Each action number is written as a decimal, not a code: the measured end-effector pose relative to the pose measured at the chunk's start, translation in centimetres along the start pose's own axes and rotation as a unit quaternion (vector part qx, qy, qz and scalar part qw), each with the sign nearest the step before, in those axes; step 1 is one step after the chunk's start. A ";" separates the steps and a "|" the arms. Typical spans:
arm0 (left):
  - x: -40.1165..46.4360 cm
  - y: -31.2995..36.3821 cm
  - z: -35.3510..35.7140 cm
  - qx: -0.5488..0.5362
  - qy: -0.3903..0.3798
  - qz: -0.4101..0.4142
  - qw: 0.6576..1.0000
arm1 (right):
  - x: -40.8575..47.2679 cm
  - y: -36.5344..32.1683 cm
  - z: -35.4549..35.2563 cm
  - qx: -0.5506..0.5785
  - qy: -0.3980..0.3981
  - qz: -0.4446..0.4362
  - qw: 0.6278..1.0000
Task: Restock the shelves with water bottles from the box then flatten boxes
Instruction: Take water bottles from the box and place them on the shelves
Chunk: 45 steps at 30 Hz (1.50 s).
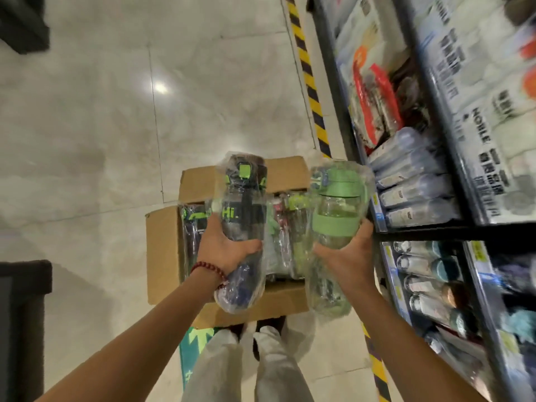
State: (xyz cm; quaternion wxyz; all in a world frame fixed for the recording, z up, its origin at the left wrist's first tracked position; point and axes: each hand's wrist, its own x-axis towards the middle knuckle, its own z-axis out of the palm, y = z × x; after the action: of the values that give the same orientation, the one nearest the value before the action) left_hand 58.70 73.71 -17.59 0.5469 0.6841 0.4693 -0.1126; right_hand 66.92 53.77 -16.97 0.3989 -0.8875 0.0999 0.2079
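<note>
An open cardboard box (165, 250) sits on the floor in front of my feet, with several plastic-wrapped bottles inside. My left hand (224, 248) grips a dark bottle (242, 216) with green lid details and "Hi." printed on it, still in its clear bag. My right hand (346, 256) grips a clear bottle with a green lid and green band (336, 216), also bagged. Both bottles are held above the box, lids pointing away from me. The shelves (435, 230) stand to the right.
The dark metal shelves on the right hold rows of wrapped bottles (417, 195) and packaged goods. Yellow-black hazard tape (307, 79) runs along the floor by the shelf base. Dark furniture (23, 300) stands at the left edge. Pale tiled floor lies beyond the box.
</note>
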 end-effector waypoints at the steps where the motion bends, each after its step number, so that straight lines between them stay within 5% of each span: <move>1: -1.2 2.1 -0.6 0.002 -0.002 0.024 1.000 | -0.7 -1.3 -1.6 0.025 0.016 -0.006 1.000; 9: -11.7 16.9 -4.1 -0.022 -0.052 0.250 0.967 | -8.7 -10.7 -13.6 0.158 0.103 -0.062 0.980; 21: -29.9 31.3 -1.3 -0.045 -0.232 0.486 0.841 | -24.5 -14.8 -31.8 0.211 0.336 -0.184 0.899; 34: -46.3 36.5 11.2 -0.014 -0.413 0.572 0.708 | -35.4 -7.9 -45.8 0.180 0.527 -0.164 0.814; 45: -51.6 38.0 20.5 -0.006 -0.436 0.515 0.738 | -33.6 -3.2 -54.3 0.205 0.481 -0.137 0.841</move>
State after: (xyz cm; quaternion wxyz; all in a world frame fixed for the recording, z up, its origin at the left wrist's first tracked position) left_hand 67.58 30.91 33.49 0.6701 0.6943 -0.2439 -0.0965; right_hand 53.69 15.55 32.57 0.4975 -0.7787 0.1970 -0.3276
